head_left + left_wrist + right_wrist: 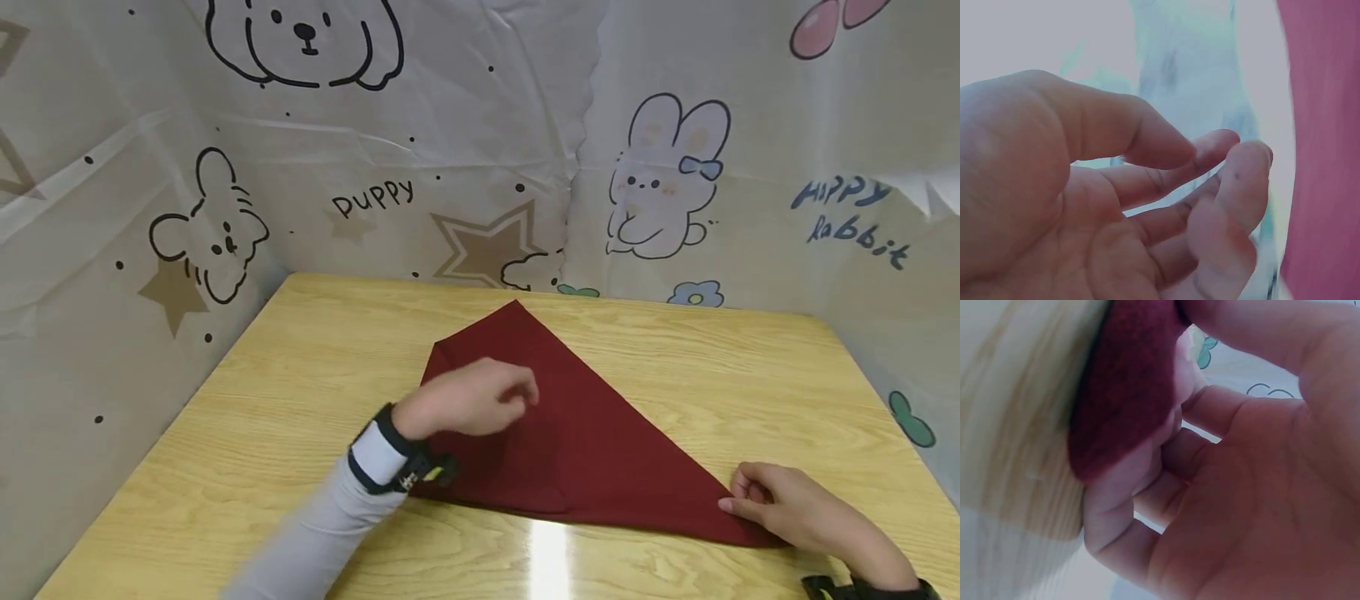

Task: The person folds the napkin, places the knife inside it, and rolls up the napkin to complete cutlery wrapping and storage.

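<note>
A dark red cloth [600,433], folded into a large triangle-like shape, lies across the table. Its right corner is between the thumb and fingers of my right hand [798,508], which pinches it near the table top. In the right wrist view the pinched cloth corner [1125,394] lies over the fingers, with the thumb on top. Over the cloth's left half my left hand [472,398] hangs with loosely bent fingers. The left wrist view shows that hand [1104,212] with a gap between thumb and fingers and no cloth in it.
The wooden table [337,333] has its back edge against a pale curtain [465,150] printed with cartoon animals and stars. More curtain hangs along the left and right sides. A bright light reflection lies on the table's front part.
</note>
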`<state>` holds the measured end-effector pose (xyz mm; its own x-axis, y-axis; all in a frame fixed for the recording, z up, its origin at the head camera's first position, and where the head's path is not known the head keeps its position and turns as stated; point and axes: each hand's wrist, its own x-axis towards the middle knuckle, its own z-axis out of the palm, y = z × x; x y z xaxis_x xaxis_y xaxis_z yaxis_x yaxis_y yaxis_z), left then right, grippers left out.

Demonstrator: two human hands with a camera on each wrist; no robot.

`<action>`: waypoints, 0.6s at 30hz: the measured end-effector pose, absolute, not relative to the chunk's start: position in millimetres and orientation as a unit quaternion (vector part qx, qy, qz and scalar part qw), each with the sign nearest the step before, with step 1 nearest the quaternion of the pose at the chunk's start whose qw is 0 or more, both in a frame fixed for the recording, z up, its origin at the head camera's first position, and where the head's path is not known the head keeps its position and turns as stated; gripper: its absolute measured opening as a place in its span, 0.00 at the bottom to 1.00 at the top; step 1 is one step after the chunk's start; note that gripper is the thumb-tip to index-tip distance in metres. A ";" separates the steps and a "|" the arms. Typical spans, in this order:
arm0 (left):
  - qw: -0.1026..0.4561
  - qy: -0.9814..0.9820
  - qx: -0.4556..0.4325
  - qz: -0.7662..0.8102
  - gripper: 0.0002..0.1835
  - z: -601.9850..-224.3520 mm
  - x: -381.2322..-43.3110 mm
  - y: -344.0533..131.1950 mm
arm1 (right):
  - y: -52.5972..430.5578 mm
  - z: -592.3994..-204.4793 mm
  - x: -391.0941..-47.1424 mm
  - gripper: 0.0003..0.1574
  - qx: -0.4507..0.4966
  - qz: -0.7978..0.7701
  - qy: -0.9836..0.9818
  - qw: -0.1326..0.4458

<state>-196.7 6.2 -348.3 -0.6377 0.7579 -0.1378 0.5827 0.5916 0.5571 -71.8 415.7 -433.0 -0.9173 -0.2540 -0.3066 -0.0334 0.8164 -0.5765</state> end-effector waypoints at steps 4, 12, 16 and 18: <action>0.197 0.881 0.297 0.312 0.12 -352.0 -247.5 -56.0 | 413.8 -433.3 -72.5 0.17 -0.096 -0.280 0.939 0.175; 0.266 0.781 0.181 0.534 0.20 -425.5 -320.9 -156.1 | 409.5 -437.2 -69.9 0.20 -0.077 -0.255 0.947 0.181; 0.268 0.681 0.159 0.663 0.22 -452.8 -329.9 -173.2 | 411.3 -439.0 -67.4 0.19 -0.057 -0.271 0.937 0.211; 0.265 0.635 0.155 0.710 0.22 -460.5 -330.4 -176.4 | 417.7 -437.9 -65.4 0.17 -0.076 -0.312 0.917 0.236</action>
<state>-330.4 -176.4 -460.5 -0.8121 0.5717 -0.1165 -0.1793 -0.0546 0.9823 -65.4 417.7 -437.9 -0.8769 -0.2870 -0.3857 0.0074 0.7941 -0.6077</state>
